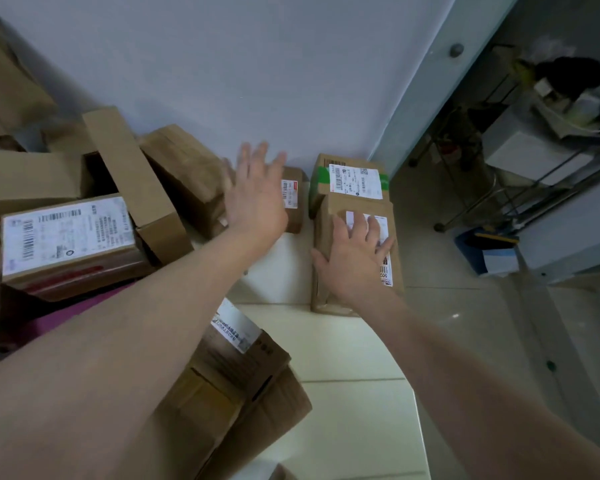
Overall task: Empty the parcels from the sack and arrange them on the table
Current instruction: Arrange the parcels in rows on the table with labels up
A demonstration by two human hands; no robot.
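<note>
Brown cardboard parcels lie on a white table (354, 344). My right hand (355, 254) rests flat, fingers spread, on a long brown parcel (336, 216) with a white label at the table's right edge. Behind it stands a parcel with green tape (347, 178) against the wall. My left hand (257, 195) is open with fingers spread, blurred, over a small brown parcel (293, 199) near the wall. Whether it touches that parcel is unclear. A labelled parcel (68, 237) lies at the left among a loose heap. No sack can be made out.
A pile of tilted boxes (132, 174) fills the left of the table. Another large box (243, 372) lies near me under my left forearm. A grey wall (222, 64) backs the table. To the right the floor holds a metal rack (520, 188).
</note>
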